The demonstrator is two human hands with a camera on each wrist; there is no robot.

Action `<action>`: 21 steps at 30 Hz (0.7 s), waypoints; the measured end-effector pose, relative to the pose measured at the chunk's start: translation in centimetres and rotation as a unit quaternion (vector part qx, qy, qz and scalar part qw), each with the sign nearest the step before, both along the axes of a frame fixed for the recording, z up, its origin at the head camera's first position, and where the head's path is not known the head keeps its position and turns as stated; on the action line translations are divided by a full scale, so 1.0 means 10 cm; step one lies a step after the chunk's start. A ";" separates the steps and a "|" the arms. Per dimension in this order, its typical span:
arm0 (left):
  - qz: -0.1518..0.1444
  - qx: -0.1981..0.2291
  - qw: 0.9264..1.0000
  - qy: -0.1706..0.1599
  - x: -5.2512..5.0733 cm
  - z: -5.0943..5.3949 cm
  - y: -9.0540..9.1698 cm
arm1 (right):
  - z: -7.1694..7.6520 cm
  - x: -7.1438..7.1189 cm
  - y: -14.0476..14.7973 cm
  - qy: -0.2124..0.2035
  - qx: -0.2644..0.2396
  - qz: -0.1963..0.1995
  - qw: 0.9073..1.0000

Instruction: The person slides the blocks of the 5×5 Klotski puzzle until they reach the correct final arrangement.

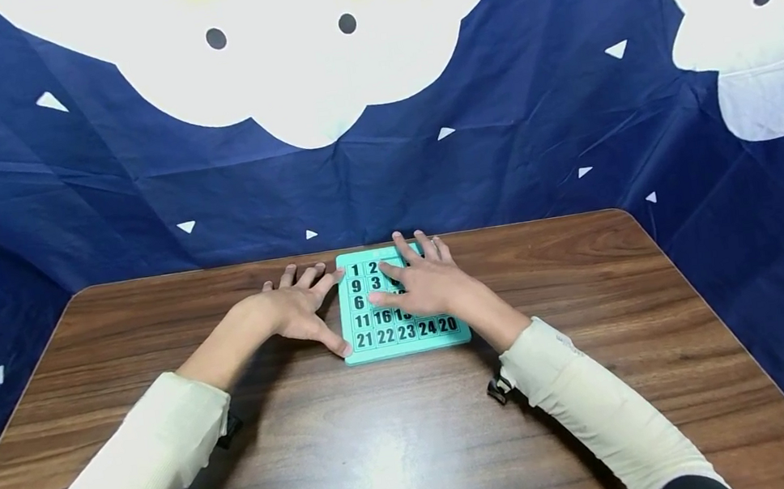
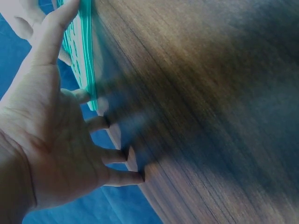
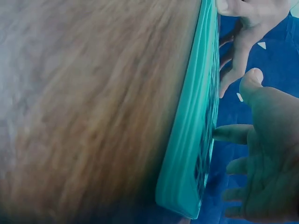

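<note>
The wooden table (image 1: 630, 329) fills the lower frame. At mid-frame, by its upper edge, lies the turquoise number board (image 1: 408, 349). At its left, the left hand (image 1: 290, 307), spread, touches its side, probably steadying it; the right hand (image 1: 429, 282) spreads over the numbered tiles (image 1: 385, 336), gripping nothing, apparently for fingertip reach

A brown wood-grain table (image 1: 286, 461), a teal numbered board (image 1: 406, 331) flat near its far edge.
</note>
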State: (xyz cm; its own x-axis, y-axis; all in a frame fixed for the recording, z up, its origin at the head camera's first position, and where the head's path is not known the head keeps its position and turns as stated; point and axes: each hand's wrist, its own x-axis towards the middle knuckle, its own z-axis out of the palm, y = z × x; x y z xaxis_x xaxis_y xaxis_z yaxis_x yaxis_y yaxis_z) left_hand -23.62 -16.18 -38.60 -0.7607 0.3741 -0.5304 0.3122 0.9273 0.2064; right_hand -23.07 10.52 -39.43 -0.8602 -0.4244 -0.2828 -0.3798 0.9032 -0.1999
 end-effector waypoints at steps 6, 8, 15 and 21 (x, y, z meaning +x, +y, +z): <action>-0.001 0.000 1.000 -0.001 0.01 0.01 0.01 | 0.08 0.16 0.09 0.006 0.027 -0.001 1.000; -0.002 -0.001 1.000 0.000 0.01 0.02 0.01 | 0.08 0.21 0.13 -0.006 0.035 0.002 0.999; -0.001 -0.001 1.000 -0.001 0.00 0.02 0.01 | 0.04 0.10 0.10 -0.005 0.038 -0.019 0.999; -0.001 -0.003 1.000 -0.003 0.00 0.02 0.00 | 0.03 0.08 -0.02 0.002 0.034 -0.011 0.999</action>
State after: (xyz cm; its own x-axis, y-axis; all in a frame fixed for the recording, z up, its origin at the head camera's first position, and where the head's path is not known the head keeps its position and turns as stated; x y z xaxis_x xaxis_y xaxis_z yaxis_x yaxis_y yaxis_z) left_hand -23.64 -16.15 -38.38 -0.7569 0.3727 -0.5369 0.3128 0.9279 0.2031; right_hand -22.22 10.30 -39.10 -0.8701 -0.3853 -0.3074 -0.3607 0.9228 -0.1355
